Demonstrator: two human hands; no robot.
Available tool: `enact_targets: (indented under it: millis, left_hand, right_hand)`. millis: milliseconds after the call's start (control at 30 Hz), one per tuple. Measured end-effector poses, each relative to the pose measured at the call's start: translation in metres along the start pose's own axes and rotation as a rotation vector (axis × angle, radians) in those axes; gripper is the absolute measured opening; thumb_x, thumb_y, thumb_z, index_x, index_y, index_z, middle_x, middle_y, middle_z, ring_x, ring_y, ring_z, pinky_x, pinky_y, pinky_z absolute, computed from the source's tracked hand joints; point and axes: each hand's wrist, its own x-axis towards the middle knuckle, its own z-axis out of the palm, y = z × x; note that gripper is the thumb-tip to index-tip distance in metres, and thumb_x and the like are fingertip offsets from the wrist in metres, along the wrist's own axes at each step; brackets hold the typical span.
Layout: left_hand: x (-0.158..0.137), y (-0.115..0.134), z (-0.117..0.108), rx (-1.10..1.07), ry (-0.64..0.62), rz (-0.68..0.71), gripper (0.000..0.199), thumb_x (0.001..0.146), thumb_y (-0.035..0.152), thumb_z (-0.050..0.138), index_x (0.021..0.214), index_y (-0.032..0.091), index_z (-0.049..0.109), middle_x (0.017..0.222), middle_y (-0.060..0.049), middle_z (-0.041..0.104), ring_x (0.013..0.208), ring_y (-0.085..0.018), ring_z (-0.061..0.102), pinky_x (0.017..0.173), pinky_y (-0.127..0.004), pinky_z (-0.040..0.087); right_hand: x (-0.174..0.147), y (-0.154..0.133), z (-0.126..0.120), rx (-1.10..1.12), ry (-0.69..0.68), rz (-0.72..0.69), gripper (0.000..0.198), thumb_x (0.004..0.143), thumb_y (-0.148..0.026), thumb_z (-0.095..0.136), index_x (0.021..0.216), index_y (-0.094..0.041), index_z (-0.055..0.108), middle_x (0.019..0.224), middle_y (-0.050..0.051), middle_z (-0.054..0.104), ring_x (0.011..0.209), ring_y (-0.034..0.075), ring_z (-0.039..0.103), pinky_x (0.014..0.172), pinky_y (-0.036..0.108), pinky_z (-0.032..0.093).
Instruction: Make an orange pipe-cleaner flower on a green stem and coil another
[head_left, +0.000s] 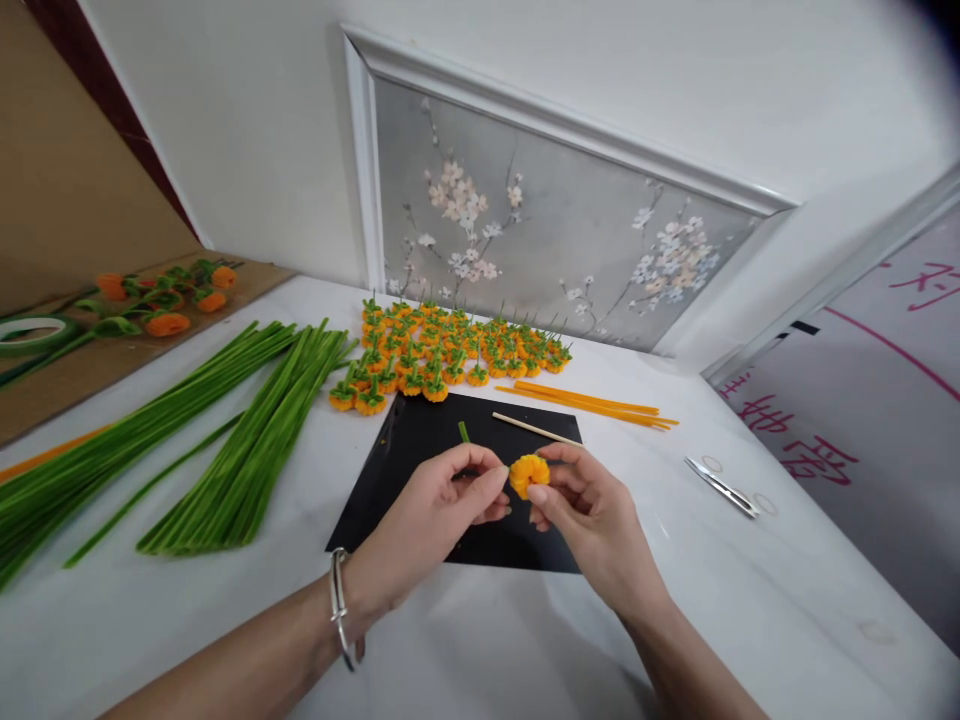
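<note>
My right hand pinches a small yellow-orange pumpkin made of fuzzy pipe cleaner, thumb on its near face and fingers behind. Its ribbed round side with a centre dimple faces me. Close against its left edge, my left hand is closed, thumb and forefinger together. A short end of green pipe cleaner sticks up behind the left hand's fingers; the rest of it is hidden. Both hands are above a black mat. A thin wooden stick lies across the mat's far right part.
Several finished pumpkins with green tops stand in rows by the wall. Bundles of green pipe cleaners lie left, orange pipe cleaners right of centre. A small silver cutting tool lies far right. Green tape and orange flowers rest on cardboard.
</note>
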Motion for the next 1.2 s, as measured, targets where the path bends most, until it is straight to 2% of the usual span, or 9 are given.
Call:
enact_targets:
  millis: [167, 300, 400, 533, 633, 800, 967, 1067, 1200]
  left_hand:
    - [-0.001, -0.004, 0.000, -0.014, -0.062, -0.156, 0.031, 0.085, 0.043, 0.058, 0.081, 0.013, 0.060, 0.067, 0.001, 0.057, 0.060, -0.007, 0.053, 0.061, -0.019, 0.049]
    - [-0.002, -0.006, 0.000, -0.037, -0.044, -0.143, 0.031, 0.085, 0.042, 0.058, 0.074, 0.012, 0.057, 0.063, 0.002, 0.054, 0.054, -0.005, 0.049, 0.054, -0.016, 0.045]
    - [-0.002, -0.004, 0.000, -0.065, -0.048, -0.149, 0.030, 0.084, 0.040, 0.059, 0.073, 0.012, 0.057, 0.061, 0.003, 0.053, 0.052, -0.005, 0.048, 0.052, -0.016, 0.043]
    - [-0.002, -0.002, 0.000, -0.034, -0.046, -0.129, 0.029, 0.083, 0.039, 0.060, 0.072, 0.012, 0.058, 0.060, 0.002, 0.053, 0.052, -0.006, 0.049, 0.053, -0.017, 0.044]
    - [-0.002, -0.004, -0.001, 0.069, -0.052, -0.066, 0.028, 0.083, 0.039, 0.060, 0.072, 0.013, 0.059, 0.060, 0.002, 0.054, 0.055, -0.008, 0.053, 0.056, -0.020, 0.047]
    - [-0.002, -0.005, -0.003, 0.120, -0.074, -0.032, 0.027, 0.084, 0.040, 0.059, 0.076, 0.014, 0.060, 0.063, 0.002, 0.055, 0.059, -0.009, 0.056, 0.058, -0.021, 0.049]
    - [-0.001, 0.000, -0.003, -0.063, -0.063, -0.154, 0.032, 0.084, 0.046, 0.057, 0.081, 0.014, 0.058, 0.070, 0.000, 0.059, 0.065, -0.010, 0.060, 0.066, -0.023, 0.053]
    - [0.000, 0.001, -0.003, -0.156, -0.048, -0.142, 0.030, 0.085, 0.046, 0.057, 0.088, 0.017, 0.054, 0.078, -0.001, 0.061, 0.070, -0.011, 0.062, 0.069, -0.025, 0.054]
    - [0.001, -0.002, -0.004, -0.107, -0.038, -0.119, 0.029, 0.085, 0.042, 0.059, 0.098, 0.018, 0.051, 0.076, 0.000, 0.061, 0.068, -0.011, 0.062, 0.066, -0.024, 0.054]
  right_hand:
    - [-0.002, 0.008, 0.001, -0.098, 0.028, -0.018, 0.034, 0.079, -0.035, 0.067, 0.106, -0.019, 0.055, 0.081, 0.002, 0.067, 0.063, 0.014, 0.061, 0.060, 0.026, 0.054]
    - [-0.006, 0.012, 0.003, -0.277, 0.041, -0.101, 0.028, 0.082, -0.027, 0.063, 0.108, -0.021, 0.058, 0.090, 0.003, 0.070, 0.075, 0.017, 0.066, 0.068, 0.028, 0.055]
    - [-0.007, 0.009, 0.005, -0.342, 0.025, -0.161, 0.024, 0.084, -0.024, 0.058, 0.107, -0.020, 0.058, 0.093, 0.004, 0.070, 0.076, 0.017, 0.067, 0.071, 0.029, 0.055]
    - [-0.008, 0.006, 0.007, -0.450, 0.074, -0.254, 0.023, 0.083, -0.023, 0.058, 0.106, -0.021, 0.058, 0.087, 0.003, 0.070, 0.074, 0.017, 0.067, 0.072, 0.028, 0.055]
    - [-0.007, 0.006, 0.008, -0.500, 0.080, -0.268, 0.022, 0.082, -0.024, 0.059, 0.104, -0.020, 0.058, 0.081, 0.002, 0.069, 0.069, 0.016, 0.066, 0.068, 0.027, 0.056]
    - [-0.006, 0.009, 0.008, -0.488, 0.077, -0.287, 0.020, 0.083, -0.024, 0.058, 0.103, -0.020, 0.059, 0.084, 0.003, 0.069, 0.071, 0.017, 0.066, 0.068, 0.028, 0.056]
    - [-0.004, 0.012, 0.003, -0.319, 0.033, -0.149, 0.034, 0.082, -0.025, 0.062, 0.115, -0.021, 0.056, 0.091, 0.003, 0.070, 0.078, 0.018, 0.067, 0.074, 0.030, 0.056]
    - [-0.003, 0.014, 0.000, -0.250, -0.013, -0.096, 0.034, 0.082, -0.024, 0.061, 0.116, -0.021, 0.057, 0.091, 0.003, 0.069, 0.076, 0.017, 0.066, 0.073, 0.030, 0.057]
    - [-0.002, 0.014, 0.000, -0.239, -0.046, -0.086, 0.029, 0.085, -0.025, 0.057, 0.113, -0.022, 0.060, 0.087, 0.002, 0.069, 0.070, 0.016, 0.065, 0.069, 0.029, 0.057]
